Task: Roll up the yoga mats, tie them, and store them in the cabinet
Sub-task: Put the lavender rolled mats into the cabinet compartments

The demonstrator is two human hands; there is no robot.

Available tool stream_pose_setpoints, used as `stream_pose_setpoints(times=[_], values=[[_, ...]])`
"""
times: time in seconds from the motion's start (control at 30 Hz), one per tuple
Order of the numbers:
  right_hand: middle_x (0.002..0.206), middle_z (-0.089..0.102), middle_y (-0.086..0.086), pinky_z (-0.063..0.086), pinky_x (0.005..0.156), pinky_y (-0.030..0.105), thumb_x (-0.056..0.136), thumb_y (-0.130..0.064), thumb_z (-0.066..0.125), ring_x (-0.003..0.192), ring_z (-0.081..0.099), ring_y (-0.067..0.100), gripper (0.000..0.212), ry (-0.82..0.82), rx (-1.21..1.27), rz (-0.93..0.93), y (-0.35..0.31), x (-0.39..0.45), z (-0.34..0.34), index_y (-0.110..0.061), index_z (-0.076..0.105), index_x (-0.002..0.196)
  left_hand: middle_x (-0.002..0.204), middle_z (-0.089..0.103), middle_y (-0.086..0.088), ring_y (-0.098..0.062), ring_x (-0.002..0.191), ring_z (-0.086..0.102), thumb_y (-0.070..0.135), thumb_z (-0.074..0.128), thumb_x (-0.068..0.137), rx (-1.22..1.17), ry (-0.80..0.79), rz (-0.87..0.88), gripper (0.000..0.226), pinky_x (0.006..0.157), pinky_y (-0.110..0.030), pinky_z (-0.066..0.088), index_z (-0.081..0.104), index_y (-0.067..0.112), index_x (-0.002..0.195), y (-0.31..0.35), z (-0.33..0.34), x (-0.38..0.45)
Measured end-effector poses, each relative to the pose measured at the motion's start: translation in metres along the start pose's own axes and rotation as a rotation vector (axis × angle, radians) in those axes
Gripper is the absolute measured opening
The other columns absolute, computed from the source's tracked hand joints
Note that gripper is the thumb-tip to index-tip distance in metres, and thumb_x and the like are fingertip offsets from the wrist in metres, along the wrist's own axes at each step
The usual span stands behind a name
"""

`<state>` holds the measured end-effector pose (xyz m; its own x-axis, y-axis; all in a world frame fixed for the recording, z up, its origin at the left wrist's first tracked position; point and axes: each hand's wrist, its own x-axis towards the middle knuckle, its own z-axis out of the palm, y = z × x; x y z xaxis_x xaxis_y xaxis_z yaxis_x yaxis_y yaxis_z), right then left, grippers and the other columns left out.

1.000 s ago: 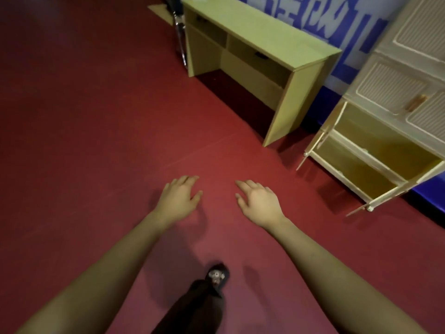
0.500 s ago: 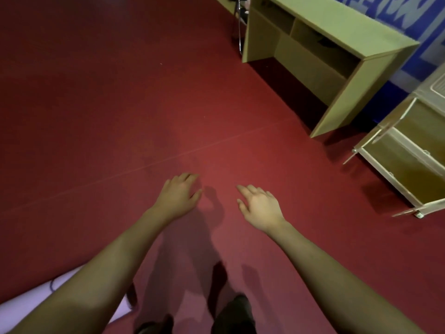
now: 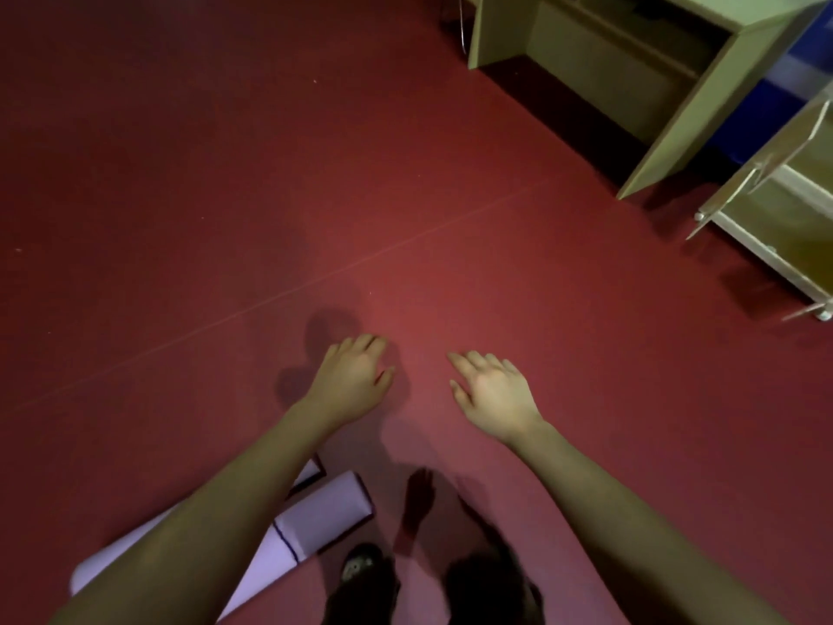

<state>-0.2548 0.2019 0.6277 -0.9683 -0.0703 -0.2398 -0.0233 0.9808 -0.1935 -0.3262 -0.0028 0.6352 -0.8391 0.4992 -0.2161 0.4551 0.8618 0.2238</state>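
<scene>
A rolled pale lilac yoga mat (image 3: 315,512) lies on the red floor at the bottom left, a dark cord tied round it; my left forearm covers its middle. A second pale edge shows just behind it. My left hand (image 3: 351,376) hovers above the floor with fingers loosely bent, holding nothing. My right hand (image 3: 491,390) is beside it, fingers spread and relaxed, also holding nothing. The low cream cabinet (image 3: 766,227) stands at the right edge with its door (image 3: 762,160) swung open.
A light wooden desk (image 3: 667,106) stands at the top right, with a chair leg (image 3: 462,24) beside it. My dark shoes (image 3: 360,575) are at the bottom centre, next to the mat's end. Red floor (image 3: 225,196) stretches to the left and ahead.
The view has swung left and down: desk and cabinet slid toward the right edge, and the rolled mat came into sight at the bottom left. Both hands stay held out and holding nothing.
</scene>
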Motion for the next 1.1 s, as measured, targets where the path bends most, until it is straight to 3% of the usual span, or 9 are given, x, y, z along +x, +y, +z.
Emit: stream_pose_setpoints(times=[0.13,0.23,0.4,0.63,0.73,0.87,0.93,1.0,1.1], values=[[0.140,0.048,0.001,0.033,0.099,0.036,0.099,-0.034,0.037,0.124,0.045,0.026,0.048,-0.029,-0.011,0.019,-0.036,-0.029,0.019,-0.021,0.037,0.145,0.143,0.043,-0.009,-0.029,0.124,0.045,0.056,0.003,0.067,0.020,-0.021,0.064,0.094,0.096,-0.035,0.033,0.039,0.012,0.142,-0.011,0.004,-0.039],[0.141,0.047,0.000,0.033,0.099,0.036,0.099,-0.033,0.038,0.124,0.045,0.024,0.048,-0.016,-0.026,0.022,-0.052,-0.050,0.030,-0.021,0.036,0.146,0.138,0.049,-0.013,-0.031,0.119,0.051,0.052,0.013,0.077,0.016,-0.007,0.082,0.082,0.095,-0.037,0.036,0.046,0.008,0.137,-0.011,0.013,-0.068],[0.143,0.044,-0.002,0.032,0.101,0.034,0.099,-0.034,0.037,0.126,0.042,0.022,0.049,-0.003,-0.032,0.032,-0.062,-0.089,0.052,-0.022,0.033,0.147,0.094,0.070,-0.012,-0.028,0.071,0.068,0.038,0.038,0.074,0.035,0.033,0.136,0.053,0.060,-0.036,0.054,0.071,0.005,0.098,-0.006,0.040,-0.114],[0.142,0.044,-0.001,0.032,0.099,0.034,0.099,-0.035,0.038,0.125,0.043,0.023,0.050,0.002,-0.028,0.038,-0.068,-0.115,0.107,-0.022,0.033,0.147,0.094,0.070,-0.012,-0.030,0.070,0.067,0.035,0.045,0.075,0.079,0.027,0.182,0.046,0.061,-0.037,0.054,0.070,0.004,0.098,-0.017,0.107,-0.147],[0.143,0.043,-0.001,0.031,0.100,0.034,0.098,-0.035,0.041,0.125,0.043,0.024,0.053,-0.027,-0.021,0.043,-0.072,-0.114,0.142,-0.022,0.032,0.148,0.093,0.069,-0.013,-0.032,0.071,0.067,0.037,0.038,0.077,0.060,-0.003,0.185,0.051,0.062,-0.039,0.053,0.069,0.004,0.100,-0.034,0.143,-0.147],[0.145,0.042,-0.001,0.030,0.100,0.035,0.096,-0.037,0.044,0.126,0.042,0.024,0.056,-0.062,-0.007,0.048,-0.079,-0.103,0.201,-0.022,0.029,0.149,0.127,0.056,-0.017,-0.037,0.111,0.055,0.039,0.032,0.083,0.000,-0.085,0.122,0.063,0.095,-0.043,0.038,0.051,0.003,0.132,-0.065,0.194,-0.141],[0.147,0.038,-0.002,0.028,0.102,0.034,0.097,-0.038,0.043,0.128,0.039,0.023,0.058,-0.090,0.004,0.079,-0.086,-0.093,0.235,-0.023,0.025,0.150,0.122,0.059,-0.016,-0.037,0.106,0.058,0.040,0.033,0.084,-0.045,-0.088,0.118,0.061,0.091,-0.044,0.042,0.056,0.003,0.127,-0.086,0.223,-0.137],[0.149,0.036,-0.001,0.027,0.103,0.033,0.097,-0.038,0.043,0.130,0.037,0.023,0.059,-0.118,0.017,0.101,-0.097,-0.080,0.268,-0.024,0.023,0.151,0.105,0.066,-0.015,-0.037,0.088,0.064,0.040,0.035,0.081,-0.070,-0.128,0.128,0.058,0.076,-0.045,0.051,0.064,0.002,0.113,-0.113,0.255,-0.131],[0.147,0.041,0.004,0.032,0.100,0.037,0.093,-0.035,0.053,0.128,0.043,0.028,0.061,-0.139,0.063,0.132,-0.119,-0.059,0.321,-0.022,0.032,0.149,0.101,0.067,-0.014,-0.036,0.082,0.065,0.039,0.035,0.078,-0.065,-0.178,0.157,0.058,0.071,-0.043,0.052,0.066,0.002,0.111,-0.156,0.300,-0.117]])
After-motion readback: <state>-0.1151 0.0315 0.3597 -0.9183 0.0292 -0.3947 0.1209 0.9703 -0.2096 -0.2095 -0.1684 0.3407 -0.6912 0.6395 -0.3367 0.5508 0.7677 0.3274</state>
